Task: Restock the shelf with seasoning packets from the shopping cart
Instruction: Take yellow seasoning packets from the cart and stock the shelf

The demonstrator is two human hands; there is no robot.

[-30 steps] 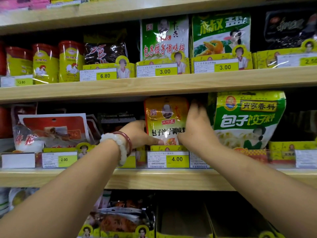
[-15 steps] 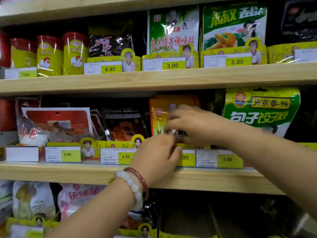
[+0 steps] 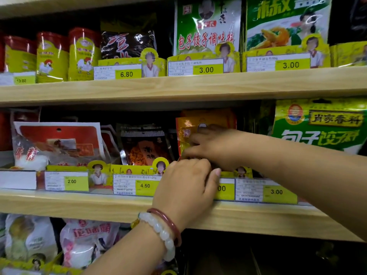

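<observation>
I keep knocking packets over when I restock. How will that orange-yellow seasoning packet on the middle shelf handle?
The orange-yellow packet looks like thin glossy film, so probably floppy and a bit slippery. It stands upright behind the price-tag rail, with both the left hand and the right hand on it; likely light and apt to tip.

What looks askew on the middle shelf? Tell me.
The red-and-white packet at the left leans tilted, its top edge slanting, and its clear lower part looks crumpled. The orange packet under both hands stands roughly upright. Nothing looks spilled.
</observation>
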